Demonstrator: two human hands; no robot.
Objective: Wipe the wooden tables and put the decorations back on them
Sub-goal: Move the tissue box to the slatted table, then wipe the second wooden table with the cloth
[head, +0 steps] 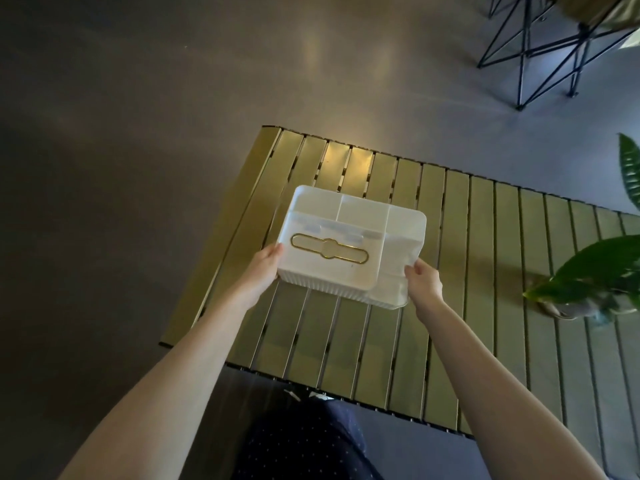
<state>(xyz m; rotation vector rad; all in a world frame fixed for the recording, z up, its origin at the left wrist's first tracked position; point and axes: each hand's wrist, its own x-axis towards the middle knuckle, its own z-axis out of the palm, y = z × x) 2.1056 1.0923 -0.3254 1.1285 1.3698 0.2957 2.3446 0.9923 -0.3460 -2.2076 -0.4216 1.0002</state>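
Your left hand and right hand gripped opposite ends of the white organizer box, keeping it level, seemingly just above the slatted tabletop for set-down.

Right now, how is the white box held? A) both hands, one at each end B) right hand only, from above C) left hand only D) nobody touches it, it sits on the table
A: the left hand grips the left end of the white box and the right hand grips its right end, over the slatted table.
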